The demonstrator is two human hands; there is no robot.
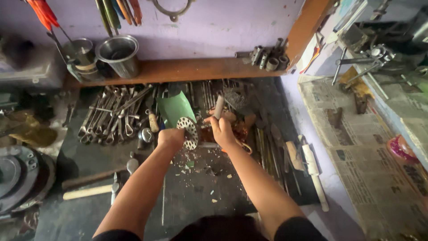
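My left hand [170,136] grips a round perforated metal disc [189,132] and holds it on edge over the dark workbench [89,156]. Beside it, my right hand [221,129] is closed around a pale cylindrical handle [219,106] that sticks up from the fist. A green sheet [174,108] stands just behind the disc. Small pale chips lie scattered on the bench below both hands.
Rows of wrenches [111,116] lie at the left, hammers [96,185] nearer me. Steel cups [119,54] and sockets [266,57] sit on a wooden shelf. Files and chisels [285,156] lie right, beside newspaper [356,147]. Metal discs [18,176] are stacked far left.
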